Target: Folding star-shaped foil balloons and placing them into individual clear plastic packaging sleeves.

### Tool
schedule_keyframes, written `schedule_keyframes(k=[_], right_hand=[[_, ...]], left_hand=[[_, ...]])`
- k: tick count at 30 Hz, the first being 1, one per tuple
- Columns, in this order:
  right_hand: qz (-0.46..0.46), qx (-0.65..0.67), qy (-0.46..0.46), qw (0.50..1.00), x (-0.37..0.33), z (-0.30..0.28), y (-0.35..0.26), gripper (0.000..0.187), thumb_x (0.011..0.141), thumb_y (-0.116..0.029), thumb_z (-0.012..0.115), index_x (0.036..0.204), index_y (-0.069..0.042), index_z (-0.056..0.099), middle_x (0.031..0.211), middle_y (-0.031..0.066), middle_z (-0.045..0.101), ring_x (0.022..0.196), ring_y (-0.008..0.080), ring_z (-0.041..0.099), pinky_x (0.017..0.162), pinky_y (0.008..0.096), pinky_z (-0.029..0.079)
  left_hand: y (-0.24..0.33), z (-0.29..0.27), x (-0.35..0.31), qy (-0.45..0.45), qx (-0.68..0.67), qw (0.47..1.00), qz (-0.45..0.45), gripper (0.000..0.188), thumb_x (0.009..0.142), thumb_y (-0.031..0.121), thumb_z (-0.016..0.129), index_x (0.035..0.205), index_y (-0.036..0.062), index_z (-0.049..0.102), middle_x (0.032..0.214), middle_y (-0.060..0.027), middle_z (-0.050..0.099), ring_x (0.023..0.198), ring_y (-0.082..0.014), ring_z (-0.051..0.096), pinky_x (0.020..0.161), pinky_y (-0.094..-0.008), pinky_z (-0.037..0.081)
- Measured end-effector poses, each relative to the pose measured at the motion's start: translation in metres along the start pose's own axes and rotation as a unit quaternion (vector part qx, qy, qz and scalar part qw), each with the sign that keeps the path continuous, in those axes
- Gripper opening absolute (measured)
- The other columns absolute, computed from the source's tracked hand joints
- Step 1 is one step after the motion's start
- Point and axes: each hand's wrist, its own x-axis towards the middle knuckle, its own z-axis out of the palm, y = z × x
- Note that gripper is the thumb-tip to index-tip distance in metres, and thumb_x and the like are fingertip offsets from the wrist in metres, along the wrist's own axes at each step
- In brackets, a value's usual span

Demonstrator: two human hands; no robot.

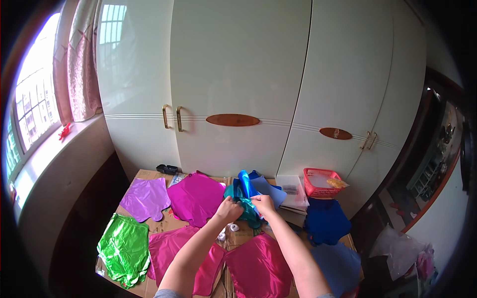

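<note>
Both arms reach forward over a cardboard-covered table. My left hand (230, 209) is closed, its fingers pinching the edge of a shiny teal foil sheet (247, 210), which looks like a flat, uninflated balloon. The right hand (263, 204) is also closed on the foil, a short way off. A glossy blue foil piece (246, 184) stands up just beyond the hands; whether it joins the teal foil I cannot tell. Left of them lies a flat magenta foil balloon (197, 197). Small white rolls (233, 227) lie near my left wrist.
Flat foil balloons in lilac (146, 199), green (123, 248), pink (259, 265) and dark blue (325, 221) lie around the cardboard (161, 226). At the back right are a clear plastic box (292, 190) and a red basket (318, 191). A cream wardrobe (238, 74) rises behind.
</note>
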Motion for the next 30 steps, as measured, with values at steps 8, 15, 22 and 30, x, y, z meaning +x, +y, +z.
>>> schedule_keyframes(k=[8, 15, 22, 30], right_hand=[[-0.035, 0.189, 0.125, 0.973, 0.052, -0.08, -0.02, 0.009, 0.085, -0.011, 0.064, 0.088, -0.004, 0.069, 0.078, 0.0019, 0.065, 0.07, 0.0106, 0.055, 0.064, 0.0281, 0.045], [-0.155, 0.183, 0.223, 0.945, 0.084, -0.239, -0.049, 0.009, 0.086, -0.013, 0.063, 0.082, -0.005, 0.062, 0.077, -0.0008, 0.055, 0.072, 0.0109, 0.05, 0.07, 0.0271, 0.041], [-0.154, 0.024, 0.346, 0.925, 0.064, -0.276, -0.12, 0.022, 0.093, -0.015, 0.057, 0.105, 0.003, 0.064, 0.09, 0.0056, 0.064, 0.084, 0.0136, 0.057, 0.077, 0.0297, 0.045], [-0.196, -0.163, 0.371, 0.893, 0.033, -0.254, -0.168, 0.02, 0.092, -0.018, 0.055, 0.098, -0.001, 0.064, 0.095, 0.0197, 0.067, 0.093, 0.0376, 0.064, 0.08, 0.0433, 0.049]], left_hand=[[0.002, 0.014, 0.001, -0.025, -0.053, 0.998, -0.034, 0.023, 0.092, 0.021, 0.045, 0.109, 0.0159, 0.059, 0.103, -0.0096, 0.068, 0.1, -0.0278, 0.066, 0.086, -0.0477, 0.043], [0.005, 0.01, 0.009, -0.074, -0.08, 0.993, -0.037, 0.025, 0.094, 0.023, 0.042, 0.111, 0.0162, 0.059, 0.118, -0.011, 0.064, 0.11, -0.0297, 0.062, 0.088, -0.0497, 0.043], [0.002, 0.007, 0.007, -0.073, -0.068, 0.994, -0.047, 0.025, 0.094, 0.023, 0.042, 0.112, 0.0165, 0.058, 0.121, -0.0119, 0.063, 0.104, -0.0286, 0.065, 0.088, -0.0493, 0.043], [0.003, 0.011, 0.007, -0.102, -0.073, 0.991, -0.053, 0.027, 0.094, 0.021, 0.04, 0.114, 0.0158, 0.057, 0.12, -0.0112, 0.063, 0.102, -0.027, 0.065, 0.087, -0.0489, 0.043]])
